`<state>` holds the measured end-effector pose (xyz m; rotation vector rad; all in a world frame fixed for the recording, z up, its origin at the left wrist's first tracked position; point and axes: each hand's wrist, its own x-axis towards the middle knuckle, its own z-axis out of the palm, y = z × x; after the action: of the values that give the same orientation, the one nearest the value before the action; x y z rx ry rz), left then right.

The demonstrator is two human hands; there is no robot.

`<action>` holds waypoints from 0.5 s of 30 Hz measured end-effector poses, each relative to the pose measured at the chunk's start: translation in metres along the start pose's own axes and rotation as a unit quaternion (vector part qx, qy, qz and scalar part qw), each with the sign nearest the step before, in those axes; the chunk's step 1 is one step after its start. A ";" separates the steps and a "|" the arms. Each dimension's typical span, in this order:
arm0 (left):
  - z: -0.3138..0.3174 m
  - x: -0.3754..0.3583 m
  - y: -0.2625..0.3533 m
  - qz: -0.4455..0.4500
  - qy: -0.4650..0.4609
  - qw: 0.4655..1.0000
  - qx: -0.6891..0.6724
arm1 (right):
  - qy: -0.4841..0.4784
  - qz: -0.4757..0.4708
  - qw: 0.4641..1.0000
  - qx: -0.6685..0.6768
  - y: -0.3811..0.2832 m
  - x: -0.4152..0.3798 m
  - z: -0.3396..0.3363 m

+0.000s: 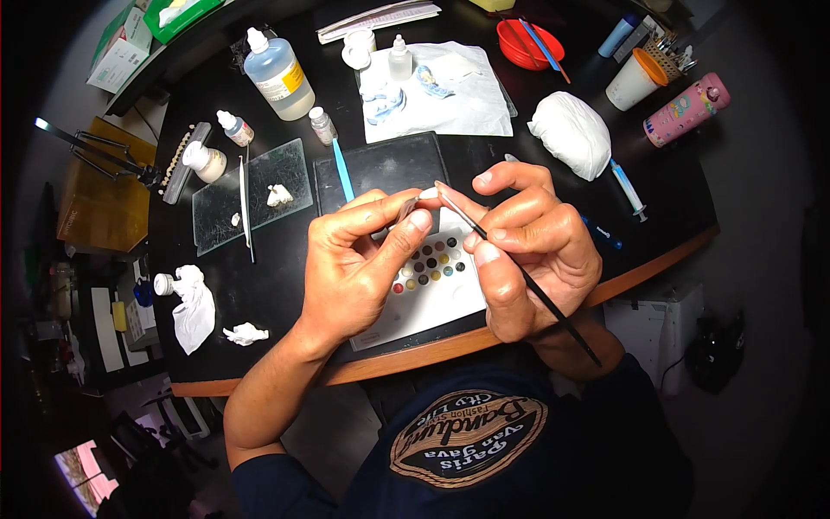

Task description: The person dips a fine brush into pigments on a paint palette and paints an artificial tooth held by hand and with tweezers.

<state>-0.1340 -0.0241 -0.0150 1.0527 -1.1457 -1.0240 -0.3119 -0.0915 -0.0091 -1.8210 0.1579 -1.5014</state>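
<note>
My left hand (pixel 354 259) is closed in a pinch on a small metal holder (pixel 407 208). At its end sits a small white dental crown (pixel 429 194). Between thumb and fingers of my right hand (pixel 540 238) is a thin dark-handled paintbrush (pixel 546 303), its tip pointing up toward the crown. My right index fingertip is close beside the crown. Under both hands lies a white palette sheet (pixel 415 320) with rows of round colour spots, partly covered by the hands.
Left of my hands, a glass slab (pixel 298 186) carries tooth-shaped pieces and a thin tool. Behind stand a large liquid bottle (pixel 278 73), a white sheet (pixel 471 108) with dental pieces and a red bowl (pixel 523 48). A syringe (pixel 628 190) lies right; the wooden table edge (pixel 441 353) is nearest me.
</note>
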 end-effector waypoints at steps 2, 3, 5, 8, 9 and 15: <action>0.000 0.000 0.000 0.003 -0.001 1.000 0.001 | -0.021 -0.007 1.000 -0.003 0.000 0.000 -0.001; 0.000 0.000 0.000 0.004 -0.002 1.000 0.001 | -0.019 -0.006 1.000 0.001 0.000 0.000 -0.001; 0.000 0.000 0.001 -0.003 -0.001 1.000 0.002 | -0.017 -0.007 1.000 0.008 0.001 0.000 -0.001; 0.000 0.000 0.002 -0.006 -0.002 1.000 0.007 | -0.016 -0.012 1.000 0.014 0.002 -0.001 0.000; 0.000 0.000 0.002 -0.007 -0.002 1.000 0.008 | -0.016 -0.012 1.000 0.015 0.002 -0.001 0.000; 0.000 0.000 0.003 -0.010 0.001 1.000 0.014 | 0.025 -0.001 0.999 0.023 0.001 -0.002 0.003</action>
<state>-0.1338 -0.0235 -0.0123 1.0899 -1.1526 -1.0238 -0.3097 -0.0898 -0.0109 -1.7480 0.1460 -1.5407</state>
